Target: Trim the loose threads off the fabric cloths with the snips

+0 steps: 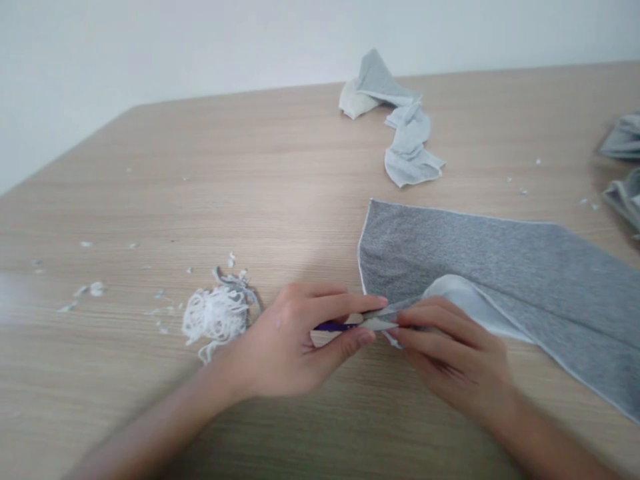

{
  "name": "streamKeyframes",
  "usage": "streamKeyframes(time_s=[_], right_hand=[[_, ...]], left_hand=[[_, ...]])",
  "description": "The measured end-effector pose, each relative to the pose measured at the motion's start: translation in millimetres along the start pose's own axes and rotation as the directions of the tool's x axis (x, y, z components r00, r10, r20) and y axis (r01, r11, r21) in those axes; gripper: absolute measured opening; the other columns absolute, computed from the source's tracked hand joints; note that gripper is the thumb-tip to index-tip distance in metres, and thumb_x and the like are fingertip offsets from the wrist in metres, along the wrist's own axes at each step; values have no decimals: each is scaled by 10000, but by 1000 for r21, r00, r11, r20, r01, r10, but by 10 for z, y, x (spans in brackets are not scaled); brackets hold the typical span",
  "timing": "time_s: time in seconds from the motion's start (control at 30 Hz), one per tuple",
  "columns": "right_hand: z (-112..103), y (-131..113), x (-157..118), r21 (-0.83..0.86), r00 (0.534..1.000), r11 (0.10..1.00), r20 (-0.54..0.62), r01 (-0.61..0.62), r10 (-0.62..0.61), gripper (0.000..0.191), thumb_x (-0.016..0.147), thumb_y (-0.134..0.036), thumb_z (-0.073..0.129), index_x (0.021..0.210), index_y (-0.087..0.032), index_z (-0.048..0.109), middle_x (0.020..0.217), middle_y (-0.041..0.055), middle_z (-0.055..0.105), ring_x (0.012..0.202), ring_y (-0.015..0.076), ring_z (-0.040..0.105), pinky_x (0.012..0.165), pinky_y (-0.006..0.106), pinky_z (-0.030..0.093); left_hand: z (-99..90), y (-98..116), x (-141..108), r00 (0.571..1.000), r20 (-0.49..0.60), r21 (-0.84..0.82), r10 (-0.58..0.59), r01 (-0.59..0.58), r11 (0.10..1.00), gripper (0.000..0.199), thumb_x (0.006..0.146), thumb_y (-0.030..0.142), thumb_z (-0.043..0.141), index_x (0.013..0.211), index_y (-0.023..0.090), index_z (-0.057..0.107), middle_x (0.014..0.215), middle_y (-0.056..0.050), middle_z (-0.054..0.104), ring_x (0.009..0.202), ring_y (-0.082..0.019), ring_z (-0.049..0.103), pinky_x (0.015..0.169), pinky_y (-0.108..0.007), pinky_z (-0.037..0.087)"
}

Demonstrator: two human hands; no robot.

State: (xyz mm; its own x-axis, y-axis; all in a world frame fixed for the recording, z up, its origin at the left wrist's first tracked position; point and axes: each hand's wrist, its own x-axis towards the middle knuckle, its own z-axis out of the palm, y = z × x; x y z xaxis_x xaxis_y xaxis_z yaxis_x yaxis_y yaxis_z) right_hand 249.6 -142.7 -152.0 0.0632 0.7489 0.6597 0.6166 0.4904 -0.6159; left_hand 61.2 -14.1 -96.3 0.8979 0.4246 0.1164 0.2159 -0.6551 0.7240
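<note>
A long piece of grey fabric [480, 260] with white stitched edges lies across the right side, its pale underside showing at a fold. My left hand [310, 340] holds a small purple-handled cutting tool [334, 327], whose pale pointed blade reaches the fabric's near left corner. Pinched at that same corner, the cloth is between the fingertips of my right hand [455, 360]. The fingertips of both hands nearly meet around the blade tip, and the exact cutting spot is partly hidden by them.
Left of my hands sits a tangle of white thread [217, 313] with a grey strip. Crumpled light grey scraps [410, 140] lie toward the back. More folded grey cloth [625, 139] is at the right edge. Small lint bits dot the wooden table [250, 173].
</note>
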Motion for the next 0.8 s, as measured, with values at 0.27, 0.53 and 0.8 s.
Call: streamKeyframes(time_s=[0.27, 0.53, 0.8], right_hand=[[-51, -19, 20, -134, 998, 990, 50, 52, -46, 236, 867, -58, 643, 1023, -224, 705, 872, 39, 753, 785, 161, 695, 686, 263, 598], [-37, -40, 56, -121, 999, 992, -7, -43, 42, 196, 852, -82, 663, 948, -250, 689, 817, 29, 720, 761, 188, 678, 700, 355, 563], [-16, -158, -143, -324, 982, 928, -12, -182, 188, 154, 859, -120, 658, 870, -258, 593, 658, -42, 575, 555, 116, 550, 541, 264, 432]], left_hand=[[-39, -111, 67, 985, 162, -37, 56, -50, 998, 283, 933, 236, 634, 1208, 217, 703, 840, -19, 733, 697, -130, 656, 710, -248, 544], [-111, -230, 11, 972, 228, -43, 55, -47, 998, 264, 903, 214, 659, 1160, 234, 714, 781, 7, 711, 660, -118, 643, 682, -234, 527], [-36, -276, 10, 961, 234, -30, 147, -144, 989, 273, 945, 239, 608, 1205, 208, 685, 866, -27, 728, 708, -138, 663, 635, -241, 485]])
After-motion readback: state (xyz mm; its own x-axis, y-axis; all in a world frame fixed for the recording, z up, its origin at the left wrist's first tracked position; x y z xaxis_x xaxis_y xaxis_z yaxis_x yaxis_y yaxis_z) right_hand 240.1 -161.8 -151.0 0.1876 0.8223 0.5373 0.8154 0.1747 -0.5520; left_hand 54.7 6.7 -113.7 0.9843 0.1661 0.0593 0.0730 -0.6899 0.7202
